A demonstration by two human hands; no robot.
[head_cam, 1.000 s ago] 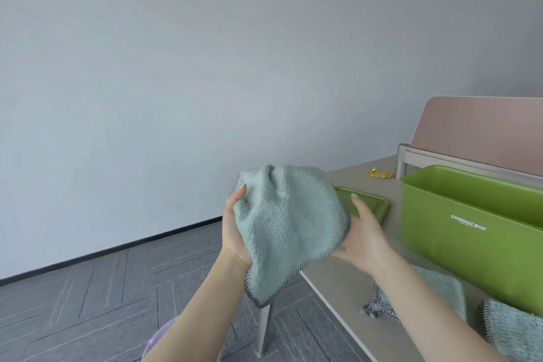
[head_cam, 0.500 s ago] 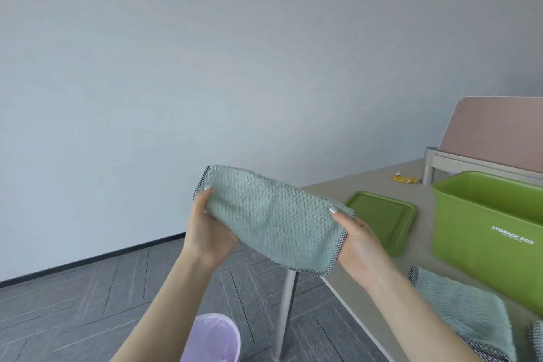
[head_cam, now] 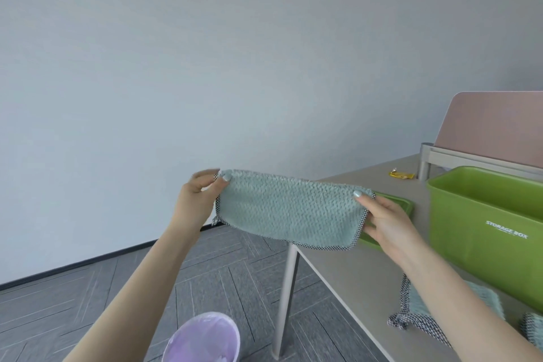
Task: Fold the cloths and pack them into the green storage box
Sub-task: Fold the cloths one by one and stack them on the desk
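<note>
Hands both pinching one pale green textured cloth with checked trim (head_cam: 289,209), stretched mid-air beside worktop (head_cam: 352,267): left hand (head_cam: 197,200), right hand (head_cam: 385,222). Two more cloths (head_cam: 417,307) below one green plastic storage box (head_cam: 484,229); one green lid (head_cam: 395,209).

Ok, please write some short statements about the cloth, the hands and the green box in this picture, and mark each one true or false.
1. Both the left hand and the right hand hold the pale green textured cloth. True.
2. The cloth lies inside the green plastic storage box. False: it is held in the air.
3. The flat green lid covers the box. False: it lies on the beige table beside it.
4. A small yellow wrapper lies on the table. True.
</note>
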